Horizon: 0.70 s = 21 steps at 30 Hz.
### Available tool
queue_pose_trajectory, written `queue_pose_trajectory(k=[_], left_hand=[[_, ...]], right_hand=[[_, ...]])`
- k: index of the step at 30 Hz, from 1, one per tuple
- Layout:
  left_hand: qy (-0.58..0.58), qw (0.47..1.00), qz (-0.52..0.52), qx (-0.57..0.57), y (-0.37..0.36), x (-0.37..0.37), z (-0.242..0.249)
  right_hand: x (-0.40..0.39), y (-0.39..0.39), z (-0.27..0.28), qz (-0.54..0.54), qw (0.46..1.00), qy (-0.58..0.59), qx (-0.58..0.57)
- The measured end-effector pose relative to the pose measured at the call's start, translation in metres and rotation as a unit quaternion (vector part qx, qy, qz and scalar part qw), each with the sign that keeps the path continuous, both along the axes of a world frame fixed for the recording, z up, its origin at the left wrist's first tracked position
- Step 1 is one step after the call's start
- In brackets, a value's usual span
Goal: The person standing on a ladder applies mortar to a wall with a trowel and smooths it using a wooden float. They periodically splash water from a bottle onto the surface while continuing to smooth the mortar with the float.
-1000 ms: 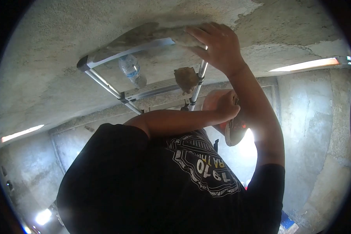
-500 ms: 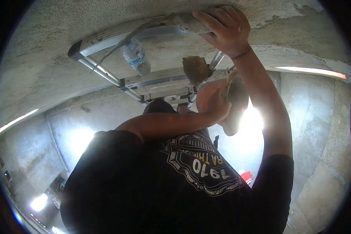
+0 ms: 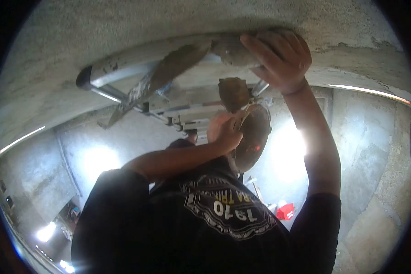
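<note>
My right hand point(image 3: 283, 59) is wrapped round the handle end of a long trowel point(image 3: 180, 61), high up near the rough wall. The trowel's grey-smeared blade reaches left and down across the ladder top. Lower down, my left hand point(image 3: 229, 137) grips the rim of a round pan point(image 3: 255, 137), which is tilted so its brownish inside shows. Between the two hands is a rough brown object point(image 3: 233, 93) that I cannot identify. Behind the blade, only a small part of a clear plastic bottle point(image 3: 165, 86) shows.
An aluminium ladder point(image 3: 118, 64) stands below the rough concrete wall point(image 3: 169, 18), its rungs running down toward my body. A red item point(image 3: 285, 211) lies on the floor at lower right. Bright light patches glare on both sides.
The trowel has turned from nearly edge-on to show its blade, and now covers most of the bottle. My right hand sits lower and further right. My left hand and the pan have shifted left.
</note>
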<state>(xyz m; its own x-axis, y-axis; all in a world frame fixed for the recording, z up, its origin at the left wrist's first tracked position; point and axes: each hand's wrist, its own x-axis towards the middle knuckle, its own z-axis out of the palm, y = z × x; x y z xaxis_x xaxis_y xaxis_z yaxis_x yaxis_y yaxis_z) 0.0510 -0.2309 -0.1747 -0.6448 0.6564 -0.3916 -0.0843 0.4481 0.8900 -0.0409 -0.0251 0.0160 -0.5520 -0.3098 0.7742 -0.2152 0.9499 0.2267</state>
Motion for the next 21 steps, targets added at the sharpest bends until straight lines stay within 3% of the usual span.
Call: queue_pose_trajectory(k=[2, 10, 16, 21], left_hand=[[-0.090, 0.995, -0.018, -0.032, -0.010, -0.001, -0.001], [-0.008, 0.998, -0.057, 0.031, -0.037, -0.034, -0.021], [-0.051, 0.993, -0.073, -0.080, -0.057, -0.056, -0.036], [-0.034, 0.998, -0.057, -0.010, -0.072, -0.071, -0.050]], right_hand=[[0.002, 0.001, -0.006, 0.010, 1.000, 0.009, -0.013], [0.001, -0.003, 0.010, 0.027, 0.999, -0.020, -0.002], [-0.003, 0.003, 0.001, 0.029, 0.999, 0.014, 0.029], [-0.002, 0.003, 0.001, 0.038, 0.999, 0.002, 0.027]])
